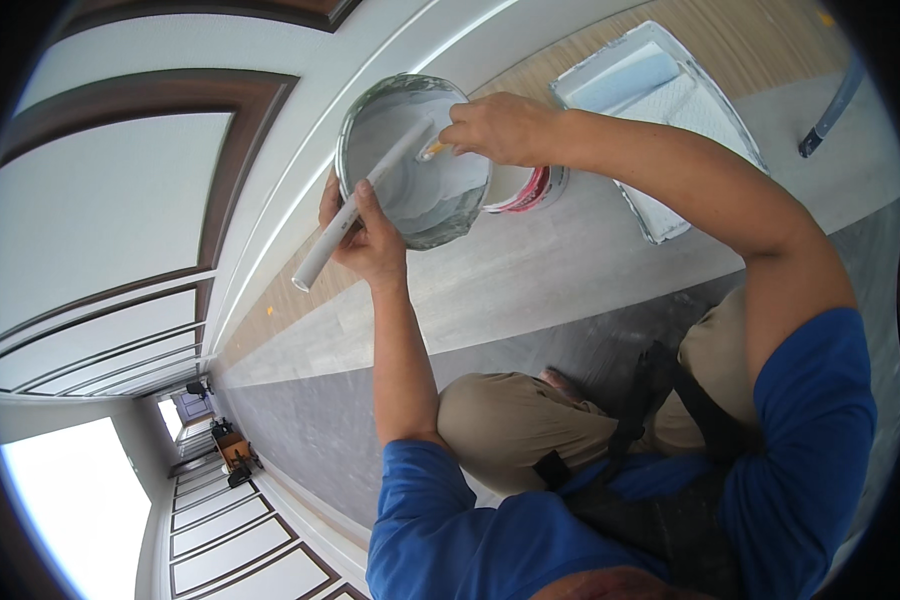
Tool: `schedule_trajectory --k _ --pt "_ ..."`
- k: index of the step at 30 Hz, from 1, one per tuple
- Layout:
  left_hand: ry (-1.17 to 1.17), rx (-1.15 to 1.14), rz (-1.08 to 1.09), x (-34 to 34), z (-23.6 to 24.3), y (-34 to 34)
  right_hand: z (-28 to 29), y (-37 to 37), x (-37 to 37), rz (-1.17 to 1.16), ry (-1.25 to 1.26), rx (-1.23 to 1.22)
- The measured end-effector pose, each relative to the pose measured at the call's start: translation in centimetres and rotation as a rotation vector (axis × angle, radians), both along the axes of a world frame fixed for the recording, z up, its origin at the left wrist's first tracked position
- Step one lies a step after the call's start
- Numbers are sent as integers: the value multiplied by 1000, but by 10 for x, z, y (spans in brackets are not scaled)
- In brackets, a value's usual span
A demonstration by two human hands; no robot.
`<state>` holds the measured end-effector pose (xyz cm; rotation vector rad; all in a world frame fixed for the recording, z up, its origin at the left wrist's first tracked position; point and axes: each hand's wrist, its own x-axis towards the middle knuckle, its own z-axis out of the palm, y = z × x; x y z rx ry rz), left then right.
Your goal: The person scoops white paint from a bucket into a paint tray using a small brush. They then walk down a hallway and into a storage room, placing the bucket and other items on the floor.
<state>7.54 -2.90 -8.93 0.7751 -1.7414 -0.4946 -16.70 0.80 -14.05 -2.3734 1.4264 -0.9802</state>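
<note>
A paint bucket point(410, 215) is tipped with its mouth toward me, its inside coated with white-grey paint. My left hand point(370, 235) grips its near left rim, the thumb pressing a white plastic tube point(345, 225) that slants across the mouth. Inside the bucket, my right hand point(505, 128) is closed on a small tool with a yellow part point(433, 150); its head is too small and paint-covered to tell the kind. Partly hidden behind the tipped bucket stands a second, red-and-white bucket point(540, 190) holding pale paint.
A paint-smeared roller tray point(715, 120) with a pale blue roller point(630, 82) lies to the right, partly behind my right forearm. Farther right is a blue-grey pole point(830, 115). A white wall with brown-framed panels point(120, 180) runs along the left. Protective sheeting point(430, 310) covers the floor.
</note>
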Motion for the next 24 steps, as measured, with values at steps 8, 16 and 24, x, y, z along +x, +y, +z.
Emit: schedule_trajectory --k 8,16,24 --pt "-222 -171 -88 -11 -4 4 -8 -4 5 6 -49 30" --pt "-270 -267 -63 -15 0 5 9 -9 -22 15 137 126" --pt "-79 -77 59 6 4 -5 51 3 -45 -7 113 313"
